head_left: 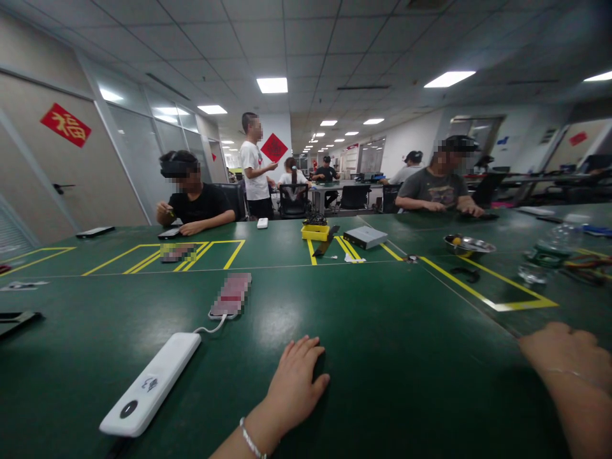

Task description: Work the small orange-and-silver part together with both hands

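Note:
My left hand (pixel 297 381) lies palm down on the green table (pixel 392 370), fingers stretched forward and thumb apart, holding nothing. A bracelet circles that wrist. Off to the right, my right hand (pixel 564 360) is smeared by motion, and its fingers are mostly hidden behind its back. To the left of my left hand lies a long white power bank (pixel 152 386) with a round dark button. Its white cable (pixel 213 329) runs to a phone (pixel 231 295) whose screen is blurred out. A clear water bottle (pixel 549 252) stands beyond my right hand.
Yellow tape (pixel 516 305) marks boxes on the table. Farther back are a yellow bin (pixel 315 232) of black items, a grey box (pixel 366 237), a metal bowl (pixel 468 245) and a black curved piece (pixel 465 275). Two people wearing headsets sit across the table.

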Demonstrator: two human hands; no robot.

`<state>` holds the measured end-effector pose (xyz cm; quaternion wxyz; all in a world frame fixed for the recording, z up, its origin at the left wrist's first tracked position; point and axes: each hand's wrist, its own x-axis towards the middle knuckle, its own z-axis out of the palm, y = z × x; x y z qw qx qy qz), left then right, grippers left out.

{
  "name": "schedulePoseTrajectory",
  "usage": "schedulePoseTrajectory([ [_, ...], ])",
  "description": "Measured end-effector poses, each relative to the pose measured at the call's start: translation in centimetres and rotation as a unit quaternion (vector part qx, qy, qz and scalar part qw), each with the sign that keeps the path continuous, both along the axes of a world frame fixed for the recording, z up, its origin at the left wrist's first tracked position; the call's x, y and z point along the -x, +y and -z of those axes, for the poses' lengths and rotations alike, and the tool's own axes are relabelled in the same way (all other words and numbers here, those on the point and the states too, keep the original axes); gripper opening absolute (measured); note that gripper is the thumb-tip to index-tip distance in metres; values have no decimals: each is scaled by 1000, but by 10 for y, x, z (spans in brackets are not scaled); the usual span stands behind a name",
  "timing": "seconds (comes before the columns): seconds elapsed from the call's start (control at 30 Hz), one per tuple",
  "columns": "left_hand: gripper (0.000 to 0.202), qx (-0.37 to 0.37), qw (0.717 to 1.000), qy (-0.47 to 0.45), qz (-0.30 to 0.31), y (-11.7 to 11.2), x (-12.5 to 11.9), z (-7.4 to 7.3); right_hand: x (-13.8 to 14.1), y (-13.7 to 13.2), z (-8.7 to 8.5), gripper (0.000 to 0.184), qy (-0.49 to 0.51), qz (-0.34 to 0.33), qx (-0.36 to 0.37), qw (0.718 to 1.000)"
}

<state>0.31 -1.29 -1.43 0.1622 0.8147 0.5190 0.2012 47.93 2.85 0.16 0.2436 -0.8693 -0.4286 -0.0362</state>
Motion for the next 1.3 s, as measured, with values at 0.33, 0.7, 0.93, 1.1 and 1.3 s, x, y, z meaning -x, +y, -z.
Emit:
schedulePoseTrajectory([
  [0.33, 40, -20, 998, -57, -20, -3, -8, -3, 253, -5, -20, 22, 74, -417, 2, 906],
  [0.7, 15, 19, 997, -65, -23, -14, -22, -3, 319, -35, 4, 11, 402, -452, 75, 792],
  [0.93, 9, 30, 985, -167, -42, -13, -18, -8, 310, -29, 1, 14, 497, -516, 78, 694],
  [1.1, 12, 71, 970, -226, -56, -8, -17, -5, 313, -33, -2, 16, 305, -557, -23, 772],
  [1.3, 14, 84, 951, -294, -44, -9, -17, -9, 313, -32, -4, 15, 221, -560, -61, 796],
])
